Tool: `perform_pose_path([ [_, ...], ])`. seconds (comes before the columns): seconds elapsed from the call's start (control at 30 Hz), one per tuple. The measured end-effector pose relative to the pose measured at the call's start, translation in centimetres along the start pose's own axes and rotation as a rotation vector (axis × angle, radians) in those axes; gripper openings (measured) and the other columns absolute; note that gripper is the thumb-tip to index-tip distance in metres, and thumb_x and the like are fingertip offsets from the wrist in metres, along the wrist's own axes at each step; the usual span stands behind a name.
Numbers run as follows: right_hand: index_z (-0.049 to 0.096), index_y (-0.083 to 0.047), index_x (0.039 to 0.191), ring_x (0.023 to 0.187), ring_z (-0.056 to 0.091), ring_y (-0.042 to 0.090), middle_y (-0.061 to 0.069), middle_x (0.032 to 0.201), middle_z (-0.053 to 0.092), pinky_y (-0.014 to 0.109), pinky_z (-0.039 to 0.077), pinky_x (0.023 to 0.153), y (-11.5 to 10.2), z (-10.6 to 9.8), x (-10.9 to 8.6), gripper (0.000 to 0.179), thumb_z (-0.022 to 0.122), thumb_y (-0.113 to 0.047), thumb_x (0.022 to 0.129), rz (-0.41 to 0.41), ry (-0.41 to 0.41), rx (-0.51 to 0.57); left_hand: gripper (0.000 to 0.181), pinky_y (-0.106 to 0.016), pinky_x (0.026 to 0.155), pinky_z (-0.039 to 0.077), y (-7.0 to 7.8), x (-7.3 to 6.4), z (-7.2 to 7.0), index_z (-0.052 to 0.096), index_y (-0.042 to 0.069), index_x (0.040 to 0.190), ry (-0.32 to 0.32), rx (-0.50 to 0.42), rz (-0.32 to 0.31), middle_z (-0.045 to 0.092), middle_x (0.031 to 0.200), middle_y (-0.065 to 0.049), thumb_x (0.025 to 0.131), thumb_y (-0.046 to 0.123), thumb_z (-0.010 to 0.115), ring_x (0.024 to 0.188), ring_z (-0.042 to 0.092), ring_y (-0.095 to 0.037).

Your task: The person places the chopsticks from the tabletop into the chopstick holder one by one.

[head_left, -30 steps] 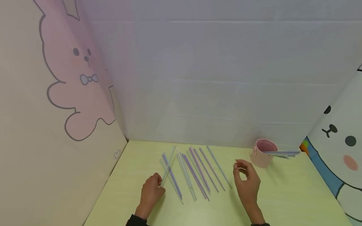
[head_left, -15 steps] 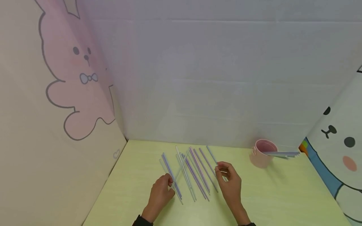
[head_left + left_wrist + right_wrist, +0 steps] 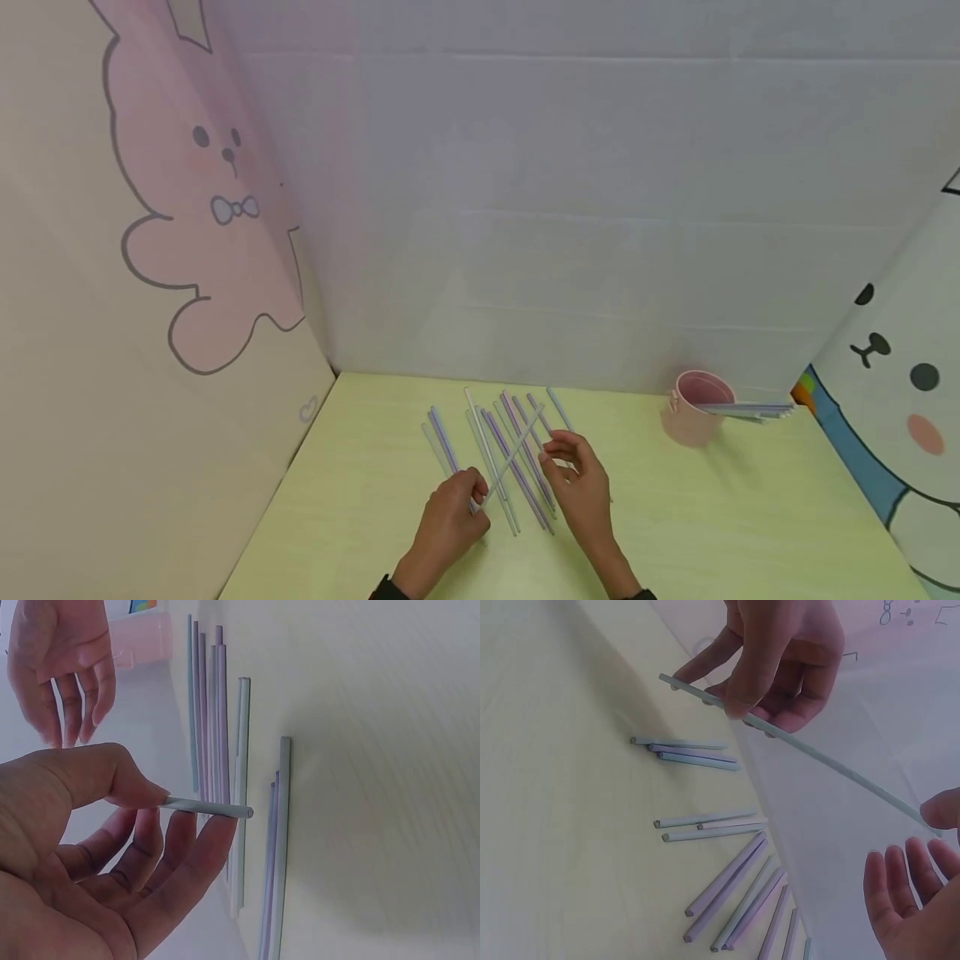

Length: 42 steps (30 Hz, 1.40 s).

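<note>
My left hand (image 3: 452,518) pinches a pale green straw (image 3: 210,807) between thumb and fingers, near its lower end. The straw slants up to the right over other straws on the table, as the head view shows. My right hand (image 3: 579,492) hovers close to the right of it, fingers bent loosely, thumb and fingers apart. In the right wrist view the straw's far end meets the edge of my right thumb (image 3: 943,808); whether they touch, I cannot tell. Beneath the hands lie several pastel straws (image 3: 517,467), purple, blue, green and white, partly hidden by both hands.
A pink bucket (image 3: 692,421) stands at the back right of the pale yellow table (image 3: 315,517), with several straws (image 3: 750,409) leaning out over its right rim. A white sheet (image 3: 525,208) rises behind the table; printed cloth hangs on both sides.
My left hand has moved right, carrying the pale green straw across the others. My right hand has come left from near the bucket towards the held straw.
</note>
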State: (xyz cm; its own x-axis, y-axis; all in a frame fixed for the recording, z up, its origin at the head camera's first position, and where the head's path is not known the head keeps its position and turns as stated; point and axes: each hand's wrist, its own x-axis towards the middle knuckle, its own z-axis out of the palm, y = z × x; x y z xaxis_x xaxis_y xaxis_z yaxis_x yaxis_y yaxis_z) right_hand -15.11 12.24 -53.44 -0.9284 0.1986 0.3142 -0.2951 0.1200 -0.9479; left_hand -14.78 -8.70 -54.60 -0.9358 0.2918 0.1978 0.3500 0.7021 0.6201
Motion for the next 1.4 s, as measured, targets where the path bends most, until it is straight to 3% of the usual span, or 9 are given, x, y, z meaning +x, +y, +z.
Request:
perform_pose_path([
  [0.23,0.056,0.003,0.119,0.097,0.064,0.028,0.024,0.11,0.059,0.025,0.058,0.075,-0.1,0.4,0.1,0.031,0.067,-0.001,0.089,0.066,-0.003,0.146,0.028,-0.02,0.049,0.037,0.6,-0.1,0.7,0.061,0.014,0.086,0.001,0.02,0.07,0.057,0.076,0.007,0.064,-0.004,0.065,0.056,0.044,-0.004],
  [0.47,0.053,0.006,0.114,0.088,0.066,0.023,0.024,0.105,0.057,0.035,0.059,0.074,0.1,0.5,0.3,0.028,0.066,0.003,0.089,0.087,0.075,0.268,0.028,-0.02,0.049,0.039,0.8,-0.3,0.9,0.063,0.014,0.087,0.001,0.028,0.106,0.057,0.078,0.009,0.064,-0.004,0.065,0.056,0.046,-0.003],
  [0.73,0.05,0.009,0.114,0.083,0.067,0.017,0.015,0.098,0.06,0.033,0.059,0.071,0.1,0.3,0.2,0.029,0.063,0.011,0.088,0.097,0.089,0.381,0.028,-0.019,0.048,0.039,0.5,-0.3,1.2,0.063,0.014,0.088,-0.024,0.015,0.117,0.058,0.078,0.008,0.065,-0.003,0.065,0.054,0.047,0.0],
  [1.03,0.05,0.008,0.11,0.081,0.067,0.016,0.018,0.095,0.058,0.031,0.06,0.07,-0.3,-1.4,1.0,0.027,0.059,0.017,0.087,0.049,0.139,0.437,0.028,-0.02,0.047,0.038,-0.3,-0.3,1.2,0.062,0.016,0.088,-0.07,-0.002,0.109,0.059,0.078,0.008,0.067,-0.002,0.064,0.053,0.046,0.0],
  [1.17,0.041,0.021,0.112,0.082,0.066,0.019,0.016,0.093,0.059,0.032,0.06,0.07,-0.6,-2.7,1.7,0.029,0.055,0.022,0.088,-0.027,0.155,0.528,0.024,-0.021,0.048,0.037,-1.2,-0.3,0.9,0.062,0.016,0.088,-0.091,0.02,0.107,0.059,0.078,0.007,0.07,0.001,0.066,0.056,0.046,-0.003],
  [1.4,0.032,0.028,0.115,0.081,0.066,0.022,0.017,0.093,0.06,0.033,0.059,0.07,-1.1,-5.5,3.1,0.035,0.052,0.026,0.087,-0.072,0.209,0.56,0.016,-0.022,0.048,0.04,-3.0,0.1,0.8,0.062,0.015,0.085,-0.023,0.108,0.094,0.059,0.076,0.006,0.074,0.006,0.067,0.06,0.049,-0.006],
])
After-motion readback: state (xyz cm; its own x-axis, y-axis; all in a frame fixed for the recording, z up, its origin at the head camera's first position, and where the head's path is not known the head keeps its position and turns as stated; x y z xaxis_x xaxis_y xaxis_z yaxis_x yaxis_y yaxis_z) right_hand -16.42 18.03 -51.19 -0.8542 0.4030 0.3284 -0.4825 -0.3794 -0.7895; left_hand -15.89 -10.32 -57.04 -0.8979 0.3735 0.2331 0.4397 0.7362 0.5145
